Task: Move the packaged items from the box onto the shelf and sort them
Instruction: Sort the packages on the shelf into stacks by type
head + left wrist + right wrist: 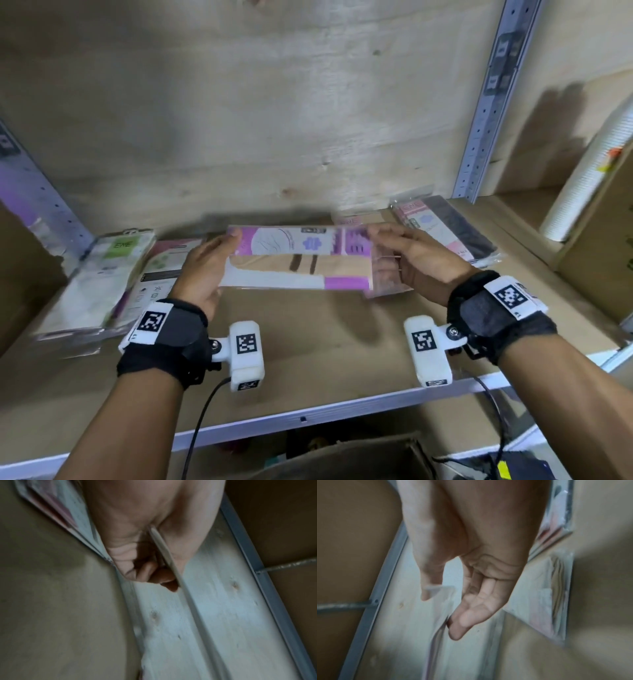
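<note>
A flat purple-and-white package (298,260) is held level above the wooden shelf (325,342), blurred by motion. My left hand (222,253) grips its left end, thumb on top and fingers underneath. My right hand (387,253) pinches the right end the same way. In the left wrist view the package edge (164,553) runs between the thumb and curled fingers of the left hand (159,574). In the right wrist view the clear package edge (443,601) sits between the thumb and fingers of the right hand (440,615).
On the shelf lie a green-labelled package (106,274) and a pink one (161,270) at left, a pink package (387,281) under the held one, and a dark package (445,233) at right. A metal upright (493,102) and a white cup stack (589,178) stand at right. A cardboard box (359,459) sits below.
</note>
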The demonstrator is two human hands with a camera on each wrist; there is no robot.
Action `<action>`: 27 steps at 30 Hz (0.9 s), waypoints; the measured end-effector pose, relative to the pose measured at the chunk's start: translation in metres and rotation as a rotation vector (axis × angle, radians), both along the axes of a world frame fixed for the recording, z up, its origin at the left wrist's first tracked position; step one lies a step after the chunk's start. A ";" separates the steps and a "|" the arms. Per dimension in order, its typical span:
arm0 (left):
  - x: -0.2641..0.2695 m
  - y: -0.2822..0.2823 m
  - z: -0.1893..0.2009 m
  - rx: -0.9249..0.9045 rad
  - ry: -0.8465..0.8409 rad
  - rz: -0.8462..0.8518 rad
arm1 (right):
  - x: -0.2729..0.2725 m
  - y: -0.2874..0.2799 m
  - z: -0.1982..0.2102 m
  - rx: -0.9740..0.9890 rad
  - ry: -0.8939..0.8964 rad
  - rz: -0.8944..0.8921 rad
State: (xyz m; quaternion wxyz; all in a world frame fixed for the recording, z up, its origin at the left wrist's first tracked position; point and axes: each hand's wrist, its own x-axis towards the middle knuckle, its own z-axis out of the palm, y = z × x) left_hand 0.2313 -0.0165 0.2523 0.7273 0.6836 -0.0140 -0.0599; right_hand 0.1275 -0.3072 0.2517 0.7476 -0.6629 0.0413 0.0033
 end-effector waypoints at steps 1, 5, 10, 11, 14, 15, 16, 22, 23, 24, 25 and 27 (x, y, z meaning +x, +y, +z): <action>-0.001 0.001 0.001 -0.088 0.046 0.021 | 0.002 0.001 0.001 0.092 0.003 -0.025; -0.012 -0.003 -0.002 -0.236 0.100 -0.065 | 0.008 0.020 0.000 0.155 0.012 0.012; -0.030 -0.023 -0.006 -0.185 0.110 -0.207 | 0.017 0.058 -0.009 0.046 -0.002 0.036; -0.033 -0.026 -0.007 -0.160 0.116 -0.236 | 0.019 0.063 -0.011 0.047 -0.017 0.025; -0.042 -0.031 -0.012 -0.049 0.128 -0.265 | 0.025 0.070 -0.017 0.052 -0.059 -0.019; -0.043 -0.031 -0.013 0.028 0.106 -0.263 | 0.026 0.070 -0.019 0.051 -0.067 -0.016; -0.043 -0.029 -0.014 0.135 0.073 -0.264 | 0.028 0.069 -0.021 0.043 -0.076 0.005; -0.019 -0.004 -0.004 0.227 0.030 -0.094 | 0.026 0.068 -0.019 -0.295 -0.064 0.326; -0.014 0.001 -0.002 0.156 0.040 -0.077 | 0.024 0.068 -0.019 -0.374 -0.046 0.394; -0.010 0.004 -0.001 0.089 0.045 -0.065 | 0.022 0.068 -0.019 -0.430 -0.029 0.457; -0.007 0.007 -0.001 0.039 0.039 -0.059 | 0.020 0.068 -0.019 -0.457 -0.011 0.508; -0.002 0.012 -0.004 -0.013 0.006 -0.056 | 0.016 0.067 -0.019 -0.471 0.021 0.564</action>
